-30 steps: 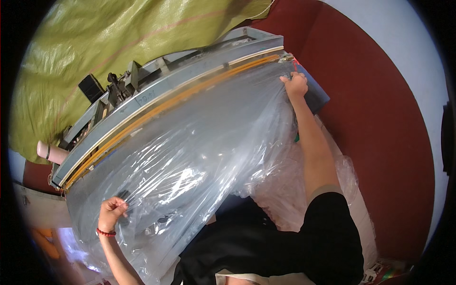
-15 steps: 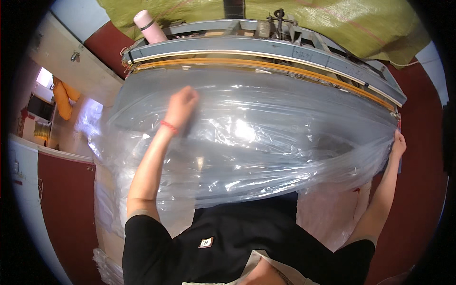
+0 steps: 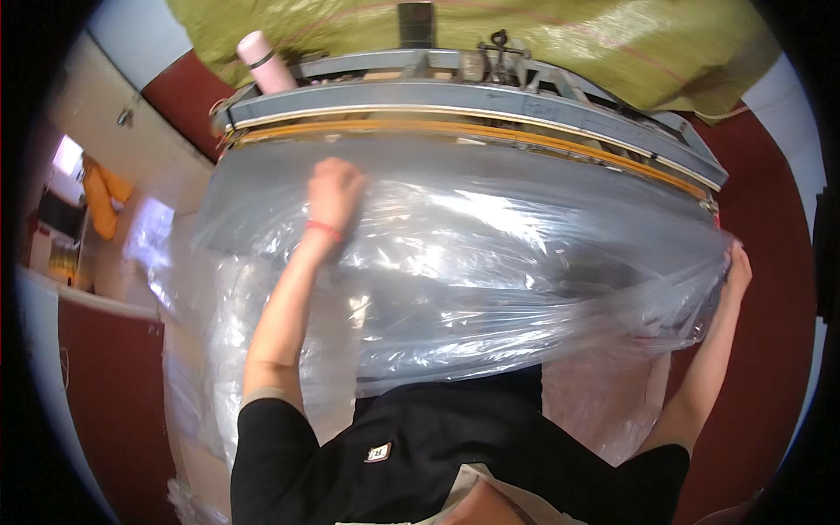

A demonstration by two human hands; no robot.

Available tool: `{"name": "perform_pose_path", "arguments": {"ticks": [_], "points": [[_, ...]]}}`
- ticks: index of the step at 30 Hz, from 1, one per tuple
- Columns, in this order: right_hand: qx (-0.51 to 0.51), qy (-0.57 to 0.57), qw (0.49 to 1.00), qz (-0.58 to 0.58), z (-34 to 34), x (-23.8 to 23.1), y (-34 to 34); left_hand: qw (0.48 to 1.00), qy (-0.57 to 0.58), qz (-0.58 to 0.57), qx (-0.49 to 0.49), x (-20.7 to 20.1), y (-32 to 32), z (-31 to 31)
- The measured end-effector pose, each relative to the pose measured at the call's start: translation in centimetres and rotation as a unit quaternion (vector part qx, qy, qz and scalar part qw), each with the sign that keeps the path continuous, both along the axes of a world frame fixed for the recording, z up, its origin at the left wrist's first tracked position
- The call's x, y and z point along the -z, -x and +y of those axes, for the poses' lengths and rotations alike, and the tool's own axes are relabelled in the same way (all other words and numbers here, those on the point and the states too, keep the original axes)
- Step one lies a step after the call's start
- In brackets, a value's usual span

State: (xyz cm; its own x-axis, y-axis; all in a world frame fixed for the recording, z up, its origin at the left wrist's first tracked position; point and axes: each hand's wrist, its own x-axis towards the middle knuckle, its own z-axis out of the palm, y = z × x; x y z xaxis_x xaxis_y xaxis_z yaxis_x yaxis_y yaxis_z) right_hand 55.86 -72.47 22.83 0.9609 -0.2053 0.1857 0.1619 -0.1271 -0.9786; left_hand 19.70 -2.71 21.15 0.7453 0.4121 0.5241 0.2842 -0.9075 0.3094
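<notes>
A wide sheet of clear plastic film (image 3: 420,302) lies wrinkled and shiny across the grey work surface (image 3: 271,171) in front of me. Over its far left part is my left hand (image 3: 335,197), closed, a red band at the wrist. The film's far edge seems to run from its fingers, though blur softens the grip. At the right end my right hand (image 3: 739,269) pinches the film's corner, and folds fan out from there toward the middle. The near edge of the film hangs close to my waist.
Beyond the surface runs a grey metal frame (image 3: 385,98) with an orange strip (image 3: 420,128) along it. A pink bottle (image 3: 267,63) leans at its left end. Yellow-green woven sheeting (image 3: 595,44) hangs behind. More clear film drapes at the left, near a door (image 3: 131,96).
My right hand has shifted outward to the right with the film's corner, and the film's folds have changed. My left hand is slightly nearer the frame. The view has also shifted a little.
</notes>
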Motion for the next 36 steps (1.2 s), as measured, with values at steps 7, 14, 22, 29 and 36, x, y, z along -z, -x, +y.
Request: {"name": "perform_pose_path", "arguments": {"ticks": [7, 14, 22, 29, 36], "points": [[0.158, 0.366, 0.896, -0.193, 10.8, 2.5, -4.3, 0.801, 0.497, -0.331, -0.046, -0.1, -2.6, 5.6], [0.107, 0.1, 0.977, -0.157, 22.1, 7.0, -5.6, 0.836, 0.417, -0.347, -0.08, 5.0, -4.7, 14.8], [0.23, 0.114, 0.953, -0.162, 23.2, 6.2, -5.6, 0.892, 0.278, -0.334, -0.121, 4.7, -5.8, 14.7], [0.281, 0.117, 0.942, -0.139, 20.1, 7.2, -7.8, 0.803, 0.45, -0.38, -0.088, 3.4, -5.8, 14.1], [0.236, -0.04, 0.97, -0.033, 23.7, 3.7, -4.7, 0.858, 0.42, -0.279, -0.093, 3.1, -3.5, 14.8]]}}
